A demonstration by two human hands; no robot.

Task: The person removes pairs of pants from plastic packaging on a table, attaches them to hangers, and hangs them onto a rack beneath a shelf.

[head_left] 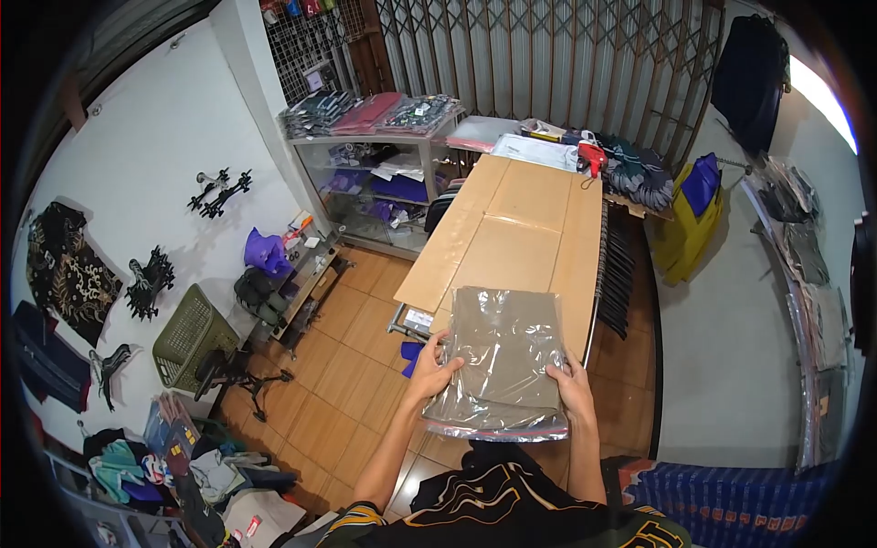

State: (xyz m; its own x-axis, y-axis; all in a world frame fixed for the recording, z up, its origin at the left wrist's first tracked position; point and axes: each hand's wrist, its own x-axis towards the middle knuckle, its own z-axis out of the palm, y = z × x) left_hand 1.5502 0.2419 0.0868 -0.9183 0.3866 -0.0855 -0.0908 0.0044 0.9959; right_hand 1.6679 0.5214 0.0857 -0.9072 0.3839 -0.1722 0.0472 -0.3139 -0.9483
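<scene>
I see a person holding a clear bag (502, 370) with folded, gray-brown cloth (504, 333) inside. The left hand (429, 371) pinches one side of the bag, with its thumb on top. The right hand (574, 385) pinches the other side the same way. The bag is in front of the person, at the near end of a long table with brown cardboard (525, 242) on top. A red strip (498, 432) runs along the bag's near edge. A red tool (592, 159) sits at the table's far end.
</scene>
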